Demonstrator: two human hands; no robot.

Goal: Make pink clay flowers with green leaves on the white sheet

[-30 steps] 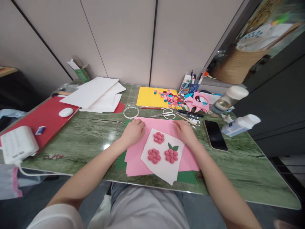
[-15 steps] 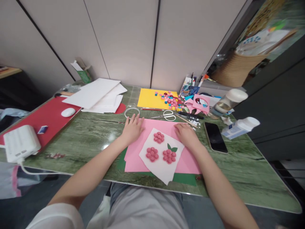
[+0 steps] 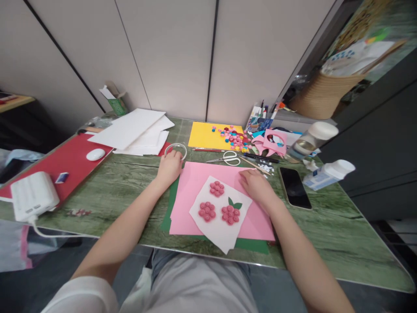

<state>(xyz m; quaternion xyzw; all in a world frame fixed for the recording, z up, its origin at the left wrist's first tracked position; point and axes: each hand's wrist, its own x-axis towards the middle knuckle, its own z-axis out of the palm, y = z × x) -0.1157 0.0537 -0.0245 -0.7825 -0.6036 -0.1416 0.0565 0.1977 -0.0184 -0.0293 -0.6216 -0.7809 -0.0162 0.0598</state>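
My left hand (image 3: 170,166) is closed on the near edge of a clear ring-shaped roll of tape (image 3: 176,145), lifted slightly at its far side. My right hand (image 3: 256,181) rests with bent fingers on the upper right corner of pink paper (image 3: 190,182); whether it grips anything is hidden. On the pink paper lies a tilted white sheet (image 3: 215,239) bearing three clusters of pink rolled coils, the right cluster (image 3: 230,214) topped by two green leaves (image 3: 235,203). Green paper (image 3: 252,245) shows beneath the pink.
White scissors (image 3: 231,158), a red pencil (image 3: 208,150) and yellow paper (image 3: 203,135) with colourful coils lie behind. A phone (image 3: 295,188) and white bottles (image 3: 329,174) stand or lie right. White sheets (image 3: 130,128), a mouse (image 3: 95,154) and a power bank (image 3: 34,195) are left.
My left hand has moved left and back off the pink paper and taken hold of the tape ring, which has shifted slightly left. My right hand has barely moved.
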